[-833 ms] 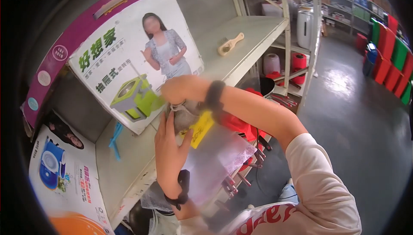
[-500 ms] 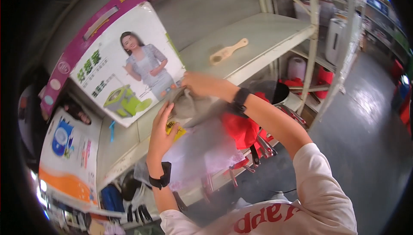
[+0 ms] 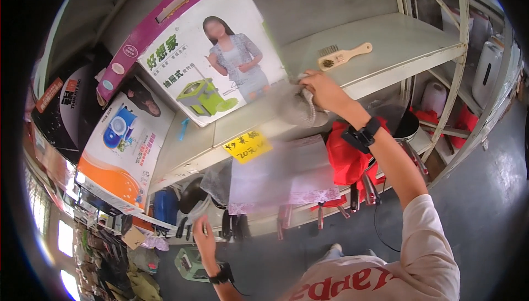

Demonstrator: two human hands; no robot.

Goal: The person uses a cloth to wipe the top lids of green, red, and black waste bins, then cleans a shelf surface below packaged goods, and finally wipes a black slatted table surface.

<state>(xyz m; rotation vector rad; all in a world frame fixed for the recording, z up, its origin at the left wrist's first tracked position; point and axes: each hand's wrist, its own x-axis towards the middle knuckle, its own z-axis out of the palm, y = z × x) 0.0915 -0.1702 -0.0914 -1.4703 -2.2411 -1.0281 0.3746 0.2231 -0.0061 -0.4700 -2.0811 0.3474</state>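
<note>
A crumpled grey-brown cloth [image 3: 300, 108], slightly blurred, hangs from my right hand [image 3: 329, 96]. The fingers of that hand are closed on it, at the front edge of the pale shelf [image 3: 386, 47]. Just beyond the hand, a wooden-handled brush [image 3: 347, 56] lies on the shelf top. My left hand [image 3: 205, 241] is low on the left with nothing in it, fingers raised and apart, away from the cloth. A yellow handwritten tag [image 3: 248, 146] sits on the shelf's front edge, between the two hands.
A large white and purple carton [image 3: 220, 53] stands on the shelf, with a white and orange box [image 3: 118, 146] to its left. Pans with dark handles, a pale sheet [image 3: 281, 177] and red wrapping [image 3: 347, 155] fill the level below. A green stool [image 3: 193, 262] stands on the floor.
My left hand has come away from the cloth and dropped to the lower left. The right hand still grips the cloth, now hanging by the shelf edge nearer the brush. The view has shifted.
</note>
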